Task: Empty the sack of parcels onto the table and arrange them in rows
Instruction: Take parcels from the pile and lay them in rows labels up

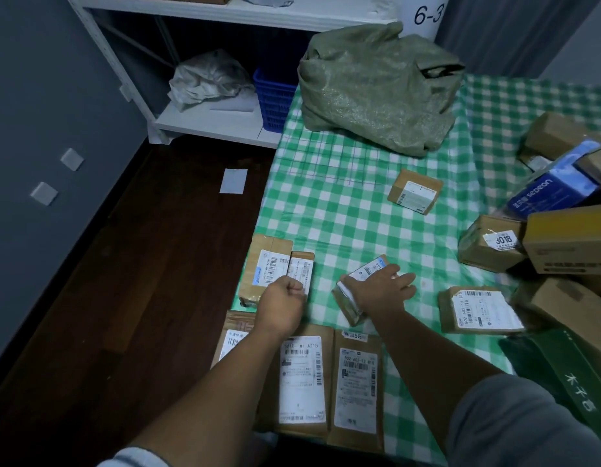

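A crumpled green woven sack lies at the far end of the table, which wears a green-and-white checked cloth. Brown labelled parcels lie flat along the near edge, among them one beside another. In the row behind, a flat parcel sits next to a narrow parcel; my left hand is fisted at the narrow one's near end. My right hand grips a small tilted parcel. A lone small box lies mid-table.
A heap of cartons, with a blue box and a labelled parcel, fills the table's right side. A white shelf unit holding a blue basket stands behind. Dark wooden floor lies left.
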A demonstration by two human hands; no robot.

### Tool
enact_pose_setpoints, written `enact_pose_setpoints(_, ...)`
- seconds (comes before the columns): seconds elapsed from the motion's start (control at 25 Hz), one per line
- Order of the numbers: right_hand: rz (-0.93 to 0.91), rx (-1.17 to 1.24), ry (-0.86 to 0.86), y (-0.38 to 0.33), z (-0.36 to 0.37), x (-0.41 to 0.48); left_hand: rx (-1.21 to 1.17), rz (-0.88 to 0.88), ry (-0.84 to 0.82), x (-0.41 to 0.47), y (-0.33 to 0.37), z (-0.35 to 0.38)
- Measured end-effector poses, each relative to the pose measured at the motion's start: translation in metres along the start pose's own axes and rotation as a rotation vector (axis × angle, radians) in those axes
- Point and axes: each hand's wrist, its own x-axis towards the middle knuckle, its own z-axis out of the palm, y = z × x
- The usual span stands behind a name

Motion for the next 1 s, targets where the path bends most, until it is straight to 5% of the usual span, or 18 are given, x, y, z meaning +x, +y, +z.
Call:
enact_pose_setpoints(0.52, 0.024, 0.034, -0.096, -0.009, -0.001, 0.005, -0.059, -0.069, -0.092, 0.003, -0.019, 0.002)
enact_pose_setpoints(1.0, -0.281, 0.07, -0.221, -0.027, 0.025, -0.027, 0.015, -0.052, -0.06, 0.001, -0.02, -0.003)
